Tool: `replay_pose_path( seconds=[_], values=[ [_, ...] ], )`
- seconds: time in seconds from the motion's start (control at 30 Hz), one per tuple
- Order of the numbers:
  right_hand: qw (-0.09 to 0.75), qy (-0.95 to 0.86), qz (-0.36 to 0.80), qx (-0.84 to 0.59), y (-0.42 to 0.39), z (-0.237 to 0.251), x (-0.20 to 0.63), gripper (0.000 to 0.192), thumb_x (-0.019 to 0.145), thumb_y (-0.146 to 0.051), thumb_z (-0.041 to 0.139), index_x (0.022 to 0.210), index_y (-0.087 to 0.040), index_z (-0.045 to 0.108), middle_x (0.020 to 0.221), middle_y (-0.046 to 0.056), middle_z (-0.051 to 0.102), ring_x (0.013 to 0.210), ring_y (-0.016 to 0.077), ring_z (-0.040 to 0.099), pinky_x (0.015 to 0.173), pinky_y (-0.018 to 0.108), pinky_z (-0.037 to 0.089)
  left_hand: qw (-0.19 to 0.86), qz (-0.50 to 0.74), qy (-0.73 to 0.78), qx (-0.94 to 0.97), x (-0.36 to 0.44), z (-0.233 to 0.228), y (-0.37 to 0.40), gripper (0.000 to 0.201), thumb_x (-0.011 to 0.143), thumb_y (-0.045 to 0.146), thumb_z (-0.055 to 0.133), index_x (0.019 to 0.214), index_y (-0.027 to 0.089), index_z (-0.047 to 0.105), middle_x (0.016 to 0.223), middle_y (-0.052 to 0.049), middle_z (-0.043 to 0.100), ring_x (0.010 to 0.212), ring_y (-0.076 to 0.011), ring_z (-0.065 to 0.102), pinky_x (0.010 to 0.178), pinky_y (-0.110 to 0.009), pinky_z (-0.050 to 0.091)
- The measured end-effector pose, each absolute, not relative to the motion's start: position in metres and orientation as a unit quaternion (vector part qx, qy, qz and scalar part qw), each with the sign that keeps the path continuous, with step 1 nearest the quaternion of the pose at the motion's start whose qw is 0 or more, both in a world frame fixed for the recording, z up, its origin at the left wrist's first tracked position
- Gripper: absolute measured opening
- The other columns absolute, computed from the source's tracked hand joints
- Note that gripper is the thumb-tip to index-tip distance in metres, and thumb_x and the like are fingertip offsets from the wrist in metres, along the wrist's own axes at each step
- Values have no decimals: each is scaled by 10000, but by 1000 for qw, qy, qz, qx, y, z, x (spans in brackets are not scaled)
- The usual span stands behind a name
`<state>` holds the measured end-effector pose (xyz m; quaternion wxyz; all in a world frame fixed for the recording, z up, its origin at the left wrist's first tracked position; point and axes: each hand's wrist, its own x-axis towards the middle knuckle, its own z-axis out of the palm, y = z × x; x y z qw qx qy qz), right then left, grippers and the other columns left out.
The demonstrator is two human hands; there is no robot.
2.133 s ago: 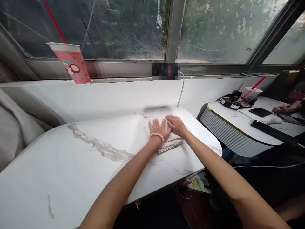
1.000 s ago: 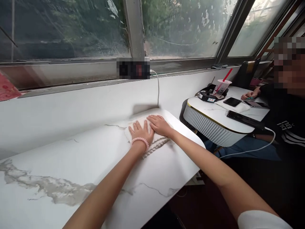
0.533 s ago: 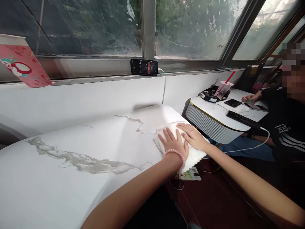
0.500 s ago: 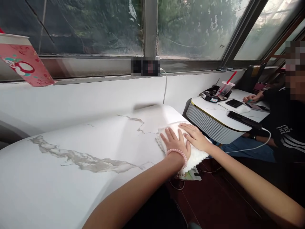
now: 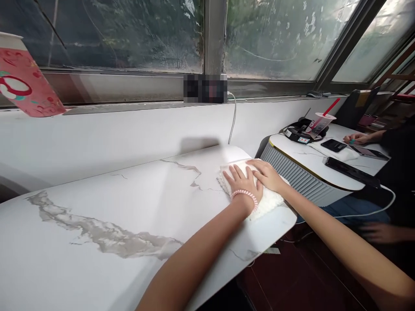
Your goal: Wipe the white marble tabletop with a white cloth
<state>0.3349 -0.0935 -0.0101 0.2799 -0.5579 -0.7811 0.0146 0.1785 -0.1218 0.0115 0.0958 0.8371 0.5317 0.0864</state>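
Note:
A white fluffy cloth [image 5: 267, 203] lies spread on the right end of a white marble-patterned table [image 5: 136, 194]. My left hand [image 5: 244, 185], with a pink coiled band at its wrist, rests flat on the cloth with fingers spread. Beside it, my right hand [image 5: 267, 175] also lies flat on the cloth, fingers stretched out toward the left. Both palms press the cloth against the tabletop and hide part of it. The two hands nearly touch at the thumbs.
A pink paper cup [image 5: 29, 82] stands at the left by the window. On a second table [image 5: 301, 151] are a drink cup with red straw [image 5: 320, 123], a black headset [image 5: 300, 131], a phone [image 5: 333, 145] and a black device [image 5: 352, 171]. Another person's hand [image 5: 356, 138] rests there.
The cloth, which hung over the front edge, now lies on the tabletop, moved back with both hands. The view has shifted slightly. The other person's lower hand has come into sight, blurred.

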Motion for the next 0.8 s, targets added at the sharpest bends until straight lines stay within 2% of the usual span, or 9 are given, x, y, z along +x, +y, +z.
replay_pose_path(
  seconds=[0.23, 0.4, 0.6, 0.8],
  values=[
    [274, -776, 23, -567, -17, -9, 325, 409, 877, -266, 423, 1218, -202, 640, 1280, 80, 663, 1227, 259, 573, 1085, 455, 395, 94, 95, 562, 816, 176, 7, -47, 677, 951, 501, 246, 1539, 170, 305, 1604, -162, 281, 1488, -395, 159, 1177, -639, 59],
    [256, -775, 22, -577, 32, -8, 314, 429, 881, -243, 417, 1243, -159, 632, 1303, 103, 648, 1236, 257, 563, 1090, 421, 389, 91, 83, 583, 803, 169, 7, 2, 676, 948, 518, 225, 1543, 204, 295, 1609, -139, 278, 1492, -367, 169, 1184, -620, 49],
    [250, -785, 30, -566, 73, -7, 307, 455, 864, -255, 422, 1262, -152, 617, 1303, 105, 646, 1220, 276, 560, 1063, 429, 406, 60, 108, 611, 782, 166, 4, 34, 647, 955, 510, 195, 1512, 222, 354, 1551, -127, 377, 1450, -345, 264, 1183, -605, 94],
    [256, -782, 29, -567, 80, -6, 307, 453, 852, -259, 433, 1240, -127, 627, 1258, 123, 660, 1159, 286, 586, 1016, 428, 437, 41, 127, 614, 778, 166, 3, 41, 585, 958, 494, 241, 1444, 241, 445, 1463, -148, 463, 1397, -330, 340, 1172, -589, 150]
  ],
)
